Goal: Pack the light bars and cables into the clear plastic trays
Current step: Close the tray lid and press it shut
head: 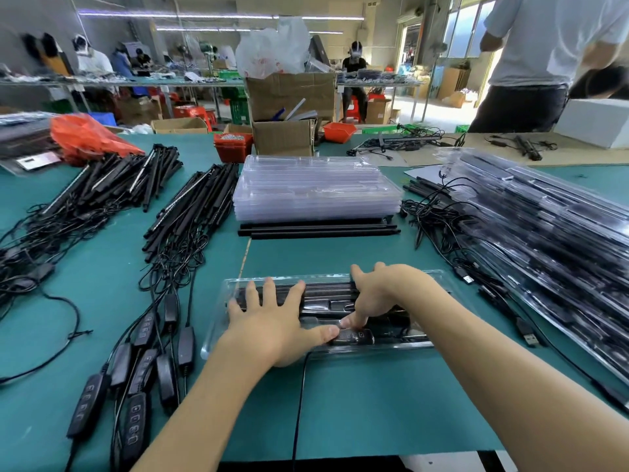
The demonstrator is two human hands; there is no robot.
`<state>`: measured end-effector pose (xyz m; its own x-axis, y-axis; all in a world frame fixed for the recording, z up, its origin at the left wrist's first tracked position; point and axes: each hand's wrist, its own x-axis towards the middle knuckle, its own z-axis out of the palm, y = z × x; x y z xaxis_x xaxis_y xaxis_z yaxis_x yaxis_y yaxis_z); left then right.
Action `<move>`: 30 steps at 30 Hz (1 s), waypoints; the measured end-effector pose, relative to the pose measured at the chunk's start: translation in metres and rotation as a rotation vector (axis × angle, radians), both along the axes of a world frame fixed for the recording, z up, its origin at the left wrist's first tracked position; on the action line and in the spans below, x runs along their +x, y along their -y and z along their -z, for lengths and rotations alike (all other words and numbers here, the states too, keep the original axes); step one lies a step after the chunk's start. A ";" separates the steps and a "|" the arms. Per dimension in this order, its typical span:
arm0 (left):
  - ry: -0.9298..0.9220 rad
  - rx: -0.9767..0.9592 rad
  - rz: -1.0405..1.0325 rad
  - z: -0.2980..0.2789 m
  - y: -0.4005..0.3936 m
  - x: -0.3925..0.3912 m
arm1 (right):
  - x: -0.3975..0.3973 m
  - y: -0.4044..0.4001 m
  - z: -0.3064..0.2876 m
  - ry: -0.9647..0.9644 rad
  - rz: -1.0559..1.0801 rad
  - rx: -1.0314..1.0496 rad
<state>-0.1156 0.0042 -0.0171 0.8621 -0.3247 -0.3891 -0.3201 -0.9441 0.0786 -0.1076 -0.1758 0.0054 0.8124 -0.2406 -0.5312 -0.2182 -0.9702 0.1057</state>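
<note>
A clear plastic tray (pixel 439 281) lies on the green table in front of me, with black light bars (pixel 326 290) in its far slots. My left hand (pixel 272 321) lies flat on the tray's left half, fingers spread over the bars, thumb touching a black controller (pixel 354 336) in the near slot. My right hand (pixel 381 294) reaches over the tray's middle; its thumb presses down beside the controller and its fingers hook over the far bars. A black cable (pixel 299 403) runs from the tray toward me.
A stack of empty clear trays (pixel 316 189) stands beyond, with loose bars (pixel 316 230) before it. Piles of bars and cables (pixel 183 212) lie left, controllers (pixel 143 362) near left. Filled trays (pixel 551 240) are stacked right. Cardboard boxes (pixel 286 131) and a standing person (pixel 544 63) are behind.
</note>
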 end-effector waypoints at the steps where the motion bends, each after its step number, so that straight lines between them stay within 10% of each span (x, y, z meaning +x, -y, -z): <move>1: 0.029 -0.008 0.013 -0.004 -0.001 -0.007 | 0.000 0.001 -0.002 -0.014 -0.009 0.014; 13: 0.054 0.139 0.229 -0.041 -0.007 -0.082 | 0.003 0.010 -0.001 -0.037 0.009 0.111; 20: -0.661 -0.569 0.071 -0.059 -0.013 -0.059 | 0.008 0.028 -0.002 -0.071 -0.018 0.062; 30: -0.883 -1.049 0.006 -0.044 -0.025 -0.038 | 0.001 0.069 0.025 0.098 0.046 0.159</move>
<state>-0.1533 0.0290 0.0272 0.4556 -0.8077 -0.3743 0.2049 -0.3141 0.9270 -0.1061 -0.2450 -0.0193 0.8521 -0.1983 -0.4844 -0.2645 -0.9617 -0.0716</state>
